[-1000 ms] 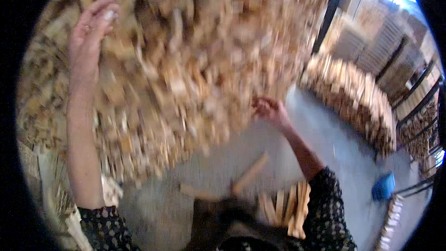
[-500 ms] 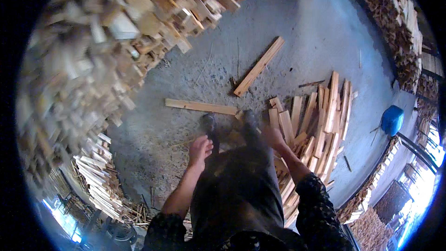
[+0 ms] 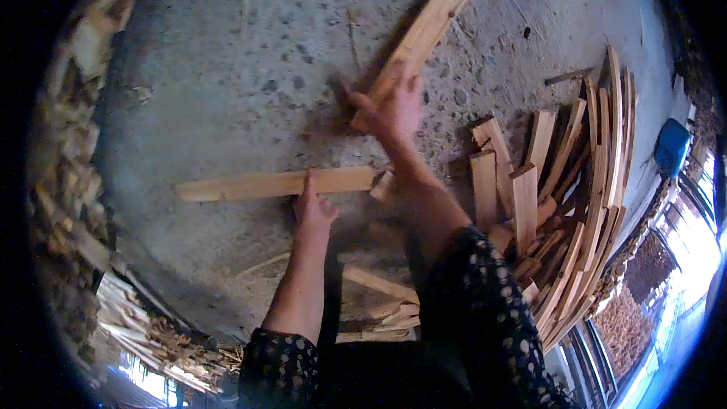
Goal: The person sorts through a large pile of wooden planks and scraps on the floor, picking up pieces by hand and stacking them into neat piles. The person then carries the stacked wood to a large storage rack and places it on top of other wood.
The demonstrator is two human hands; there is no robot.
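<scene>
Bending toward the concrete floor, I reach to two pale wooden planks. My left hand (image 3: 314, 208) is at the near edge of a plank (image 3: 242, 186) lying crosswise, with one finger stretched over its top face; the other fingers are partly hidden. Farther out, my right hand (image 3: 397, 110) reaches over the near end of a second plank (image 3: 447, 11), which slants away to the upper right. Its thumb is spread out to the left of the wood, and its fingers extend over the plank, slightly blurred.
To the right lies a heap of loose planks (image 3: 606, 174), with shorter pieces (image 3: 524, 208) at its near-left side. A blue container (image 3: 672, 148) stands beyond it. Stacked wood (image 3: 72, 189) lines the left side. More cut pieces (image 3: 382, 288) lie by my legs.
I have bent lower, and the floor looks closer. My left hand has come forward to the crosswise plank. My right hand has moved from beside the heap to the slanting plank.
</scene>
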